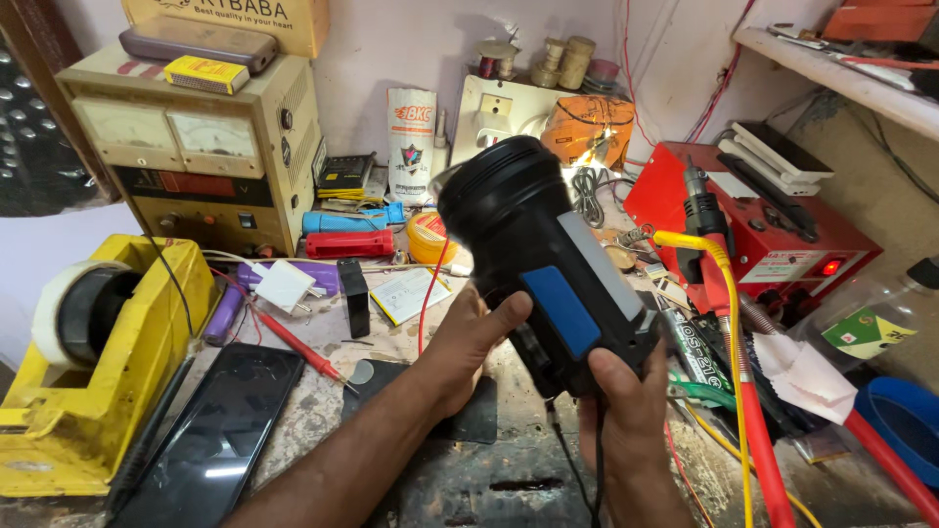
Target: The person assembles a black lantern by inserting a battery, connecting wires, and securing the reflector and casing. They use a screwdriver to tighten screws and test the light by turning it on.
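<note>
Right now I have both hands on a big black torch (548, 259), lifted above the cluttered workbench (509, 479).

My left hand (468, 347) cups the underside of the body, thumb pressed on the side, while my right hand (626, 401) is wrapped around the rear end near the handle. The torch is hard moulded plastic, with a round ribbed head tilted up and away, a blue panel and a pale grey strip along its flank. It looks bulky and probably front-heavy, stiff, and a little slick, so the narrower rear body seems the safest hold, clear of the lens end. A thin black wire (572, 469) hangs from below it. Just right lies a red-handled soldering iron (758, 440); a yellow tape dispenser (98, 362) sits far left.
</note>
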